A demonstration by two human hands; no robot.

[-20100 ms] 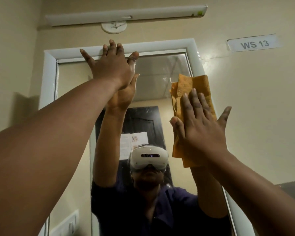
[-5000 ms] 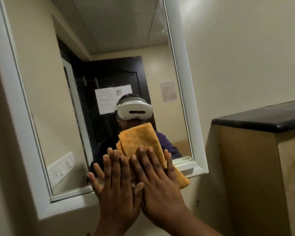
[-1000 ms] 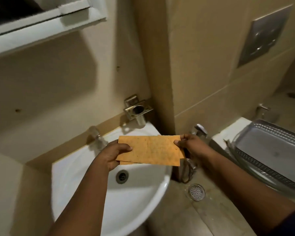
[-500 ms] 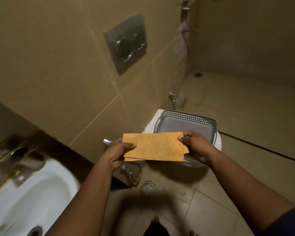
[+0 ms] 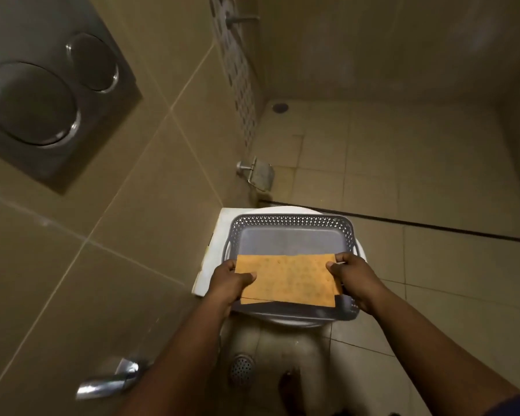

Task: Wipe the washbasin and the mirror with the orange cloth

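Note:
The orange cloth is folded into a flat rectangle. My left hand pinches its left end and my right hand pinches its right end. Between them the cloth is held level over the near half of a grey perforated plastic basket. That basket sits on the closed white toilet lid. Neither the washbasin nor the mirror is in view.
A steel flush plate is set in the tiled wall at upper left. A toilet-roll holder hangs on the wall behind the toilet. A chrome tap shows at lower left, a floor drain below the toilet. Tiled floor spreads to the right.
I have turned right from the washbasin to the toilet. Both hands have carried the folded cloth over the grey basket; the basin has left the view.

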